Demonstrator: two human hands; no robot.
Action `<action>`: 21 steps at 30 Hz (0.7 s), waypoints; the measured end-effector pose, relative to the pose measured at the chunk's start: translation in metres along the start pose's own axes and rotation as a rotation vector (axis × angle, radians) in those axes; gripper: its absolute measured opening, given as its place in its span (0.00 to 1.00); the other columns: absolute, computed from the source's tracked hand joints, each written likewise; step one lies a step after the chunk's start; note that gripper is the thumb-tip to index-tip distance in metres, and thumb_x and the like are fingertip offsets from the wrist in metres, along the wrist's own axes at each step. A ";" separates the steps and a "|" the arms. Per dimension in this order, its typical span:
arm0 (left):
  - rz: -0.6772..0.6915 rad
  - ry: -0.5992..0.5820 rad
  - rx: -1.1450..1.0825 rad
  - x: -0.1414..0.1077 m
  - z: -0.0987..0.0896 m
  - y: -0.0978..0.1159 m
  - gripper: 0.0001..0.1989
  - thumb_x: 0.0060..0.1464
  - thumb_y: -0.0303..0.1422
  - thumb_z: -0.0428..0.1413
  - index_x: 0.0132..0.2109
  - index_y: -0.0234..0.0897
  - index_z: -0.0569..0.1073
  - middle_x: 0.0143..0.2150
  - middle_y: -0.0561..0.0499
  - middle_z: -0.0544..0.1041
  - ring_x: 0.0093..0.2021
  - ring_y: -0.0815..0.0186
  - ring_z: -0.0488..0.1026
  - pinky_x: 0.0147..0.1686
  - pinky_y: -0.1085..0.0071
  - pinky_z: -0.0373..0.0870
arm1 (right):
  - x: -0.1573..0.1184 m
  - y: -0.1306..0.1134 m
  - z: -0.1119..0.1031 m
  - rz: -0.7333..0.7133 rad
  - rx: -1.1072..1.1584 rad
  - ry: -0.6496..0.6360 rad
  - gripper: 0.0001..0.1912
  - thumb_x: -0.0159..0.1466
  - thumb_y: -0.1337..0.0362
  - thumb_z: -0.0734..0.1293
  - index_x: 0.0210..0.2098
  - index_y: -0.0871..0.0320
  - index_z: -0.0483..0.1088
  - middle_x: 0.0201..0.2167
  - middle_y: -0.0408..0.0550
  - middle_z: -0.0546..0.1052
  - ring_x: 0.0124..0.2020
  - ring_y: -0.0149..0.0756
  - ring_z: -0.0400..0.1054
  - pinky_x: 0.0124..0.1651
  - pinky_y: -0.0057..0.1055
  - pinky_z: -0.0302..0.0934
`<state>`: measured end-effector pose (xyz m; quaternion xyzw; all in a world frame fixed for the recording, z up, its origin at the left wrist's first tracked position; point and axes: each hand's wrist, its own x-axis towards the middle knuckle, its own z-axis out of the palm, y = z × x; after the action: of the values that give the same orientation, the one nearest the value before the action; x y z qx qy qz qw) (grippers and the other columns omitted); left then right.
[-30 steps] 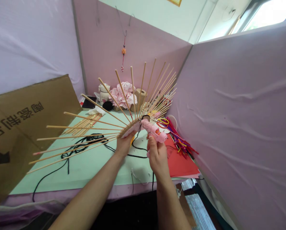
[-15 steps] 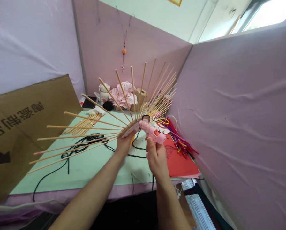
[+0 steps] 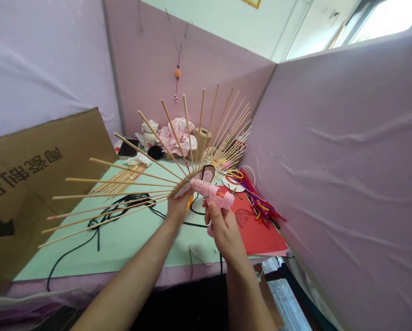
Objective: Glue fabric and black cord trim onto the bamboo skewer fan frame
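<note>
My left hand (image 3: 178, 208) grips the lower edge of a curved cardboard piece (image 3: 180, 189), from which many thin wooden sticks (image 3: 173, 120) fan out. Its fingers are partly hidden behind the cardboard. In my right hand (image 3: 223, 225) is a pink glue gun (image 3: 209, 190), its nozzle pointing left at the cardboard's inner edge. Whether the nozzle touches the cardboard, I cannot tell. Black cord (image 3: 203, 172) loops over the right part of the cardboard. More of this black cord lies in a loose tangle (image 3: 133, 199) on the green tabletop (image 3: 123, 257).
A brown cardboard sheet (image 3: 47, 184) leans at the left. Loose sticks (image 3: 121, 179) lie near the back left. Pink cloth (image 3: 178, 135) and a twine spool (image 3: 202, 138) stand behind. Red paper (image 3: 261, 234) and colourful pipe cleaners (image 3: 257, 197) are at the right.
The glue gun in my right hand has moved left and slightly down along the cardboard's inner edge. The stick fan has shifted slightly left in my left hand.
</note>
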<state>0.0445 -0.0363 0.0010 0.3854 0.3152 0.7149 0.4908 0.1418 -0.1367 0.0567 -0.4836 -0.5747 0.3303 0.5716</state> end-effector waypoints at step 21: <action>-0.058 0.212 -0.302 0.014 -0.006 0.000 0.25 0.32 0.33 0.71 0.42 0.41 0.76 0.45 0.50 0.81 0.49 0.60 0.76 0.51 0.62 0.72 | 0.076 0.116 -0.019 0.342 -1.186 0.054 0.25 0.62 0.61 0.66 0.55 0.70 0.67 0.54 0.72 0.68 0.58 0.58 0.60 0.52 0.44 0.56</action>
<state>0.0364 -0.0239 0.0010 0.2206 0.2651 0.7762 0.5278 0.1901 -0.0328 -0.0237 -0.8125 -0.5602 0.0292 0.1589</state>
